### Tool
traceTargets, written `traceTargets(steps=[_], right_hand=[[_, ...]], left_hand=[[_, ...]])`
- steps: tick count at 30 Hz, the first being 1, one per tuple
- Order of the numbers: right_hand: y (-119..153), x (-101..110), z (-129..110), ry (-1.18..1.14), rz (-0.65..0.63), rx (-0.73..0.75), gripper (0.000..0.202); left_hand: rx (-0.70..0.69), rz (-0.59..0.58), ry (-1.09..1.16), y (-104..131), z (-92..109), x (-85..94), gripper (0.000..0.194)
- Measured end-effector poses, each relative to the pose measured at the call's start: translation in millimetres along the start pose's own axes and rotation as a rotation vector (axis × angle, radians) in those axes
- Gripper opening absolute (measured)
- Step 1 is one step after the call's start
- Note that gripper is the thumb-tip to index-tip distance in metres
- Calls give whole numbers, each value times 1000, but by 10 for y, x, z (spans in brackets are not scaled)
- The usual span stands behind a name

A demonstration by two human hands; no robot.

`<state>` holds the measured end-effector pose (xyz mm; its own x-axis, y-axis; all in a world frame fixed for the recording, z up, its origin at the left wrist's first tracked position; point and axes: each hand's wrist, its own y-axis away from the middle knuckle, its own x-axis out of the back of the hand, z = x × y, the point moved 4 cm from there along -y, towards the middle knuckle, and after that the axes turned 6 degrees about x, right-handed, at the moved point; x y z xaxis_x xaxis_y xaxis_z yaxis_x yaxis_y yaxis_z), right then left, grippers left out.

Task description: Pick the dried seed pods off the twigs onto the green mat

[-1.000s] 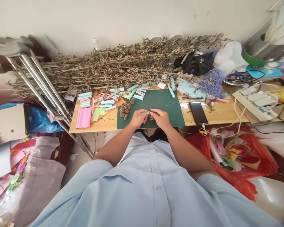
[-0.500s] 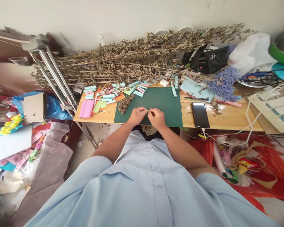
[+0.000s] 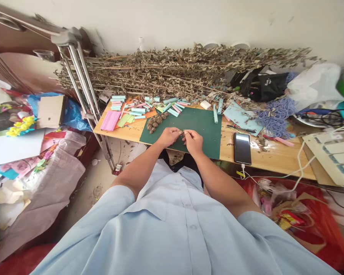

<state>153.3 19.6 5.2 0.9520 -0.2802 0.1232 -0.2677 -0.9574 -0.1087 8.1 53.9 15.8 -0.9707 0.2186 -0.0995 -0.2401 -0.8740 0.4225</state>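
Over the near edge of the dark green cutting mat (image 3: 208, 130), my left hand (image 3: 170, 136) and my right hand (image 3: 193, 141) meet with fingertips pinched. Between them is a tiny brownish-green bit of dried plant (image 3: 182, 134), mostly covered by the fingers. Just beyond my left hand, on the mat's left part, lies a heap of brown, lumpy balls of dried plant (image 3: 156, 122). Rolled tubes of blue and pink paper (image 3: 137, 110) are scattered along the mat's far left side.
Long bundles of dried stalks (image 3: 160, 72) fill the back of the table. To the right are a phone (image 3: 242, 148) on a cable, a tangle of purple cord (image 3: 276, 114) and a power strip (image 3: 329, 149). Metal crutches (image 3: 81, 76) lean at the left.
The camera view has tilted and shifted, so the table appears turned slightly. Both hands stay pinched together at the mat's near edge, with the right fingers slightly repositioned.
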Motion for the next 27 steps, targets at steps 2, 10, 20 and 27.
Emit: traceTargets(steps=[2,10,20,27], right_hand=[[4,-7,7,37,-22,40,33],[76,-49,-55,239,-62,356,32],[92,-53,-77,498,23,521,27],[101,-35,-52,464,23,438,19]], left_hand=[[-54,-10,-101,0,17,-10,20],[-109,-16,-144,23,49,4,20],[-113,-6,-175,-4,40,-31,25],[-129,11,-228,41,58,-41,13]])
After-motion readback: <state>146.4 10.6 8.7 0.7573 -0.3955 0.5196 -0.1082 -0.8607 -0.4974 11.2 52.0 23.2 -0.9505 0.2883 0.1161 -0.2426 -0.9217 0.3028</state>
